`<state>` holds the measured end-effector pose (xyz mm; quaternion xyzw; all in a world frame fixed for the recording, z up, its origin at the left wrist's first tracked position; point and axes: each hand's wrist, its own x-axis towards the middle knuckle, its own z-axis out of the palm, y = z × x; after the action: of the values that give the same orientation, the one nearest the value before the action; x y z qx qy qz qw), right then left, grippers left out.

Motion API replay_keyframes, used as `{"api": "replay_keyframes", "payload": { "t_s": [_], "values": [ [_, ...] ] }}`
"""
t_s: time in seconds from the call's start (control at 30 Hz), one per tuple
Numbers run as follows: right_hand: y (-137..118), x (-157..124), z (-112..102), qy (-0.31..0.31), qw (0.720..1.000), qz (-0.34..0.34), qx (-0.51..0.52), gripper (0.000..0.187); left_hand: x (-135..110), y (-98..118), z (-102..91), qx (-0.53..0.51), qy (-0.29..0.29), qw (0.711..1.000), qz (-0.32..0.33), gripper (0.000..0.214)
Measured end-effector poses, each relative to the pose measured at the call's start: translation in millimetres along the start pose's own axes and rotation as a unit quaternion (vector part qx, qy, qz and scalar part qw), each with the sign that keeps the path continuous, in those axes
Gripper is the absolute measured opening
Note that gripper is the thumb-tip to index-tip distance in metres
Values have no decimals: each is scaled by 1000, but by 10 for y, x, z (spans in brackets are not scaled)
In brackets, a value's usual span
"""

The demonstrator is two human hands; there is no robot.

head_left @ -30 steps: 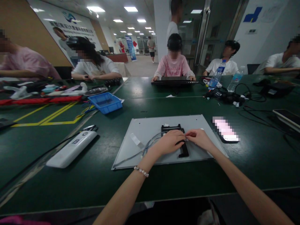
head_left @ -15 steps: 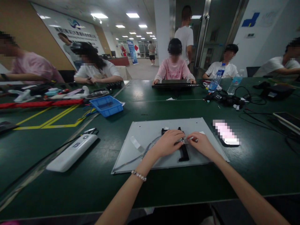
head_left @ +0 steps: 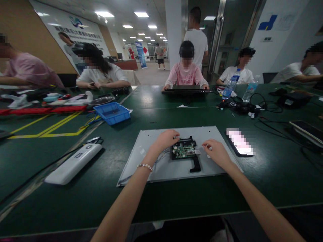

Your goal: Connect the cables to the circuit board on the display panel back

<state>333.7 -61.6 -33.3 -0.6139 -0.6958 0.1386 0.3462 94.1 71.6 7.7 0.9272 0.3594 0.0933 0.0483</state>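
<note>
A flat light-grey panel [head_left: 151,173] lies on the dark green table. On it sits a green circuit board [head_left: 183,151] in a black bracket [head_left: 194,166], with a small white tab at the right edge. My left hand [head_left: 165,141] is curled at the board's upper left corner, its fingertips together; what they hold is too small to make out. Grey wires [head_left: 161,156] run beneath that wrist toward the panel's left corner. Right of the board, apart from it, my right hand [head_left: 217,153] is closed in a pinch, its contents unclear.
A white power bank [head_left: 74,164] with a black cable lies at left, and a phone [head_left: 239,143] at right. Beyond are a blue tray [head_left: 112,113], two water bottles [head_left: 230,84] and black cables. Several people sit around the table; one person opposite holds a dark screen [head_left: 186,91].
My left hand has moved up and left off the circuit board, uncovering it. My right hand has drawn away to the right of the board's edge. The view has shifted slightly.
</note>
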Motion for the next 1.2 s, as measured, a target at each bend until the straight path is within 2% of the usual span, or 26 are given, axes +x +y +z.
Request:
{"api": "replay_keyframes", "payload": {
  "t_s": [0.3,0.53,0.8,0.93,1.07,1.2],
  "values": [
    [-11,2,-2,-14,1000,-1,-9,17,68,29,-26,16,-8,1000,-25,20],
    [-132,0,10,-2,998,-19,52,17,114,78,-59,64,32,996,-62,27],
    [-113,-11,86,-46,998,-31,32,17,145,64,21,90,22,992,-84,24],
    [-91,3,95,-47,997,-12,54,8,80,52,28,81,31,992,-87,26],
    [-27,15,30,-32,996,37,78,11,-56,22,-24,65,51,993,-90,29],
    [85,12,-85,-10,997,78,8,13,-262,-108,-111,49,64,991,-111,32]
  ]
}}
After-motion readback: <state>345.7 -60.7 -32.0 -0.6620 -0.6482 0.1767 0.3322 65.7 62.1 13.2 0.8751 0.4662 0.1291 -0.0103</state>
